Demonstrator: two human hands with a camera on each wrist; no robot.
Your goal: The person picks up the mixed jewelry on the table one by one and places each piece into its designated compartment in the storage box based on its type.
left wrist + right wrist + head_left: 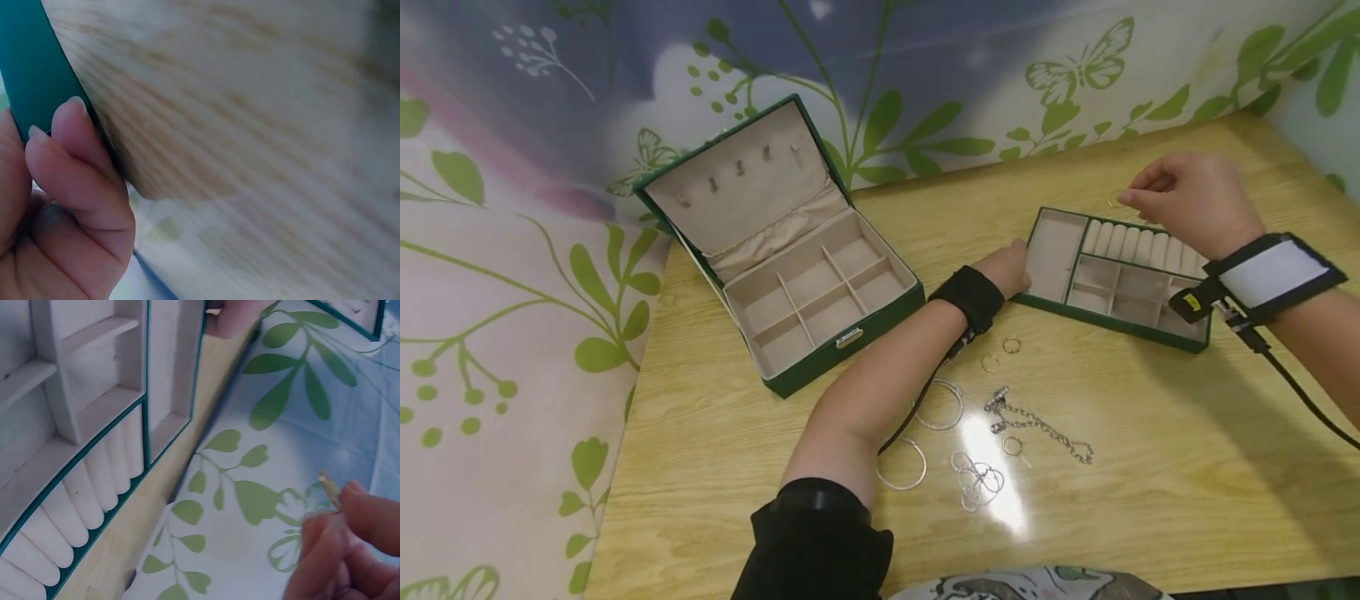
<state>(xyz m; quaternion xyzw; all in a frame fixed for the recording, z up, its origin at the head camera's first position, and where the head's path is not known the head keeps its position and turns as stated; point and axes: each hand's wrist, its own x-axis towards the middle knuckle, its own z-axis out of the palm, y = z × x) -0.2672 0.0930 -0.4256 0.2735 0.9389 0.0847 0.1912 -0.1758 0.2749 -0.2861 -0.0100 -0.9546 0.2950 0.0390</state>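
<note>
My right hand (pixel 1202 200) is raised over the back edge of a green jewelry tray (pixel 1056 262). Between thumb and finger it pinches a thin gold ring (pixel 329 487), which sticks up from the fingertips in the right wrist view. Cream ring rolls (pixel 1123 242) line the tray's back, just below that hand. My left hand (pixel 1006 268) grips the tray's left end; its bent fingers and thumb lie against the green side (pixel 37 69) in the left wrist view. The tray's left compartment and small front compartments look bare.
An open green jewelry box (pixel 820 362) with cream dividers stands to the left, its lid raised. Gold rings (pixel 1012 345), silver bangles (pixel 901 488), a silver chain (pixel 1048 429) and a cluster of silver loops (pixel 977 482) lie on the wooden table (pixel 715 500). A patterned wall rises behind.
</note>
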